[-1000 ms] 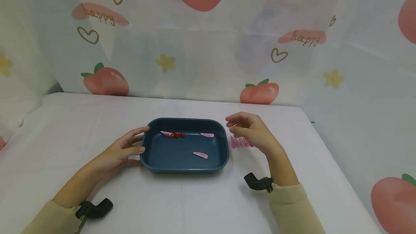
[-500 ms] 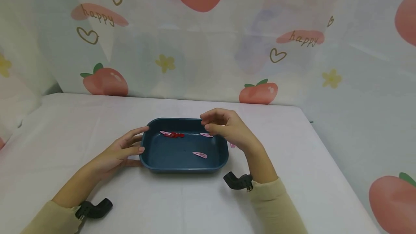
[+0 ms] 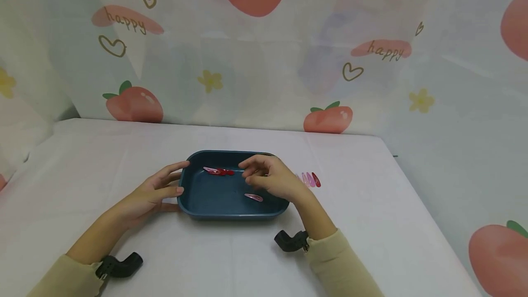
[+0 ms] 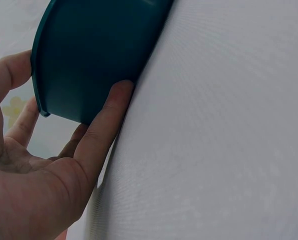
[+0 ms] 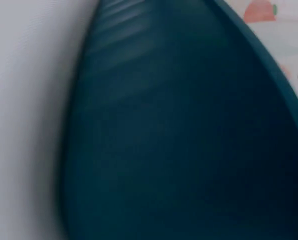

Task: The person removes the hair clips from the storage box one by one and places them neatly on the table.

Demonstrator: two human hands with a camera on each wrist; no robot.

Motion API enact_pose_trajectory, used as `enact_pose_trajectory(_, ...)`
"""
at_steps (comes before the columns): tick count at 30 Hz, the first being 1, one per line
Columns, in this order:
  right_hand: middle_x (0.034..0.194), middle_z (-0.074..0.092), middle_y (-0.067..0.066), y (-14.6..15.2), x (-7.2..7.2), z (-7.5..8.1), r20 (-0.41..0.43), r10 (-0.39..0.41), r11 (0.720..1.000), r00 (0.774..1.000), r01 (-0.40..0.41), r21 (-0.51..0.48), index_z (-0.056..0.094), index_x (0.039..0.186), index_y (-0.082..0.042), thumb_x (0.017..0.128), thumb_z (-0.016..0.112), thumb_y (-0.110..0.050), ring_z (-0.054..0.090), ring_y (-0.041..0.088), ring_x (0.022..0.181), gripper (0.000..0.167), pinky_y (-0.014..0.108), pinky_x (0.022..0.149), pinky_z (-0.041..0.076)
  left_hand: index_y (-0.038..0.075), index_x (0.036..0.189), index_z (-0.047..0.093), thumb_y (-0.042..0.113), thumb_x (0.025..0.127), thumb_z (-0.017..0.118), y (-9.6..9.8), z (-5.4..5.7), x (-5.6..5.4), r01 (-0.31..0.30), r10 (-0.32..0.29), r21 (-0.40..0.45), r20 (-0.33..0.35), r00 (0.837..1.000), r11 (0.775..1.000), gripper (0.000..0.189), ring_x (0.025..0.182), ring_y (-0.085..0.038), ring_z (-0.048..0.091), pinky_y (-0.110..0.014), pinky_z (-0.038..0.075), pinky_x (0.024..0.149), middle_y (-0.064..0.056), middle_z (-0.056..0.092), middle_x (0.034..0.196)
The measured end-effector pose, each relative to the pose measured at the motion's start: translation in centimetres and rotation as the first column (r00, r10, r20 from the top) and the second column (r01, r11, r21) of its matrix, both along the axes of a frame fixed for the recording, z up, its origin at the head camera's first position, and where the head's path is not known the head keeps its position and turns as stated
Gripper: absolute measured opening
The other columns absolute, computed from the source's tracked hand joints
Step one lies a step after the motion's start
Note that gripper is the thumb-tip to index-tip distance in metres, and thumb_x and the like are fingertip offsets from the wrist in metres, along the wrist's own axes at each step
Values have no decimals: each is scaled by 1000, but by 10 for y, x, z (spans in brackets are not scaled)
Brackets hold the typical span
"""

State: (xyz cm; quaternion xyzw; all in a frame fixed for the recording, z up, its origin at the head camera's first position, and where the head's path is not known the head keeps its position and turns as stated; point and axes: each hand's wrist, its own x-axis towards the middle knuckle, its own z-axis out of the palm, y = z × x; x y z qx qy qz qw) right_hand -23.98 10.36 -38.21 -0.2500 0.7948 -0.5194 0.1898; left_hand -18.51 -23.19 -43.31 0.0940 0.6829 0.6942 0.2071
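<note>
A dark teal tray (image 3: 222, 217) sits on the white-covered table. My left hand (image 3: 150, 195) rests against its left end, fingertips at the rim and side; the left wrist view shows one finger (image 4: 109, 110) extended along the outer wall. Over the tray's right part is my right hand (image 3: 274, 180), fingers loosely bent, thumb and index apart, no clip visible between them. A pink snap hair clip (image 3: 253, 197) lies below that hand. Red and pink hair clips (image 3: 218, 171) lie together at the tray's back left. The right wrist view shows just the tray's blurred outer wall (image 5: 179, 140).
Right of the tray, several pink hair clips (image 3: 307, 179) and a red one (image 3: 316, 179) lie in a row on the white cloth (image 3: 231, 251). A fruit-patterned curtain (image 3: 264, 68) hangs behind the table.
My right hand has moved left from above the row of clips to over the tray, then lower, now covering the pink clip at the back right. My left hand has stayed still.
</note>
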Motion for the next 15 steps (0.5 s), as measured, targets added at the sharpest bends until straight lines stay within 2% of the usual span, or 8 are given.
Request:
enact_pose_trajectory(6,109,69,16,-6,2,-5,-73,-8,996,997,15,87,65,127,-6,94,67,-7,67,22,91,33,31,79,58,25,157,28,15,101,58,-1,0,0,12,-12,9,-4,1000,1000,64,144,-50,24,-59,51,95,-20,15,163)
enact_pose_trajectory(12,105,71,8,-10,4,-9,-151,-24,983,988,51,177,67,124,-11,91,70,-7,67,15,88,33,30,78,55,25,157,28,15,101,58,-1,0,0,12,-12,7,-4,1000,1000,64,144,-50,24,-59,51,95,-20,15,163)
enact_pose_trajectory(15,105,70,8,-12,5,-10,-152,-29,979,988,59,196,66,125,-11,90,70,-5,66,15,85,35,30,71,57,25,157,29,15,101,58,-1,0,0,9,-9,4,-1,1000,1000,63,145,-50,24,-59,51,95,-20,15,163)
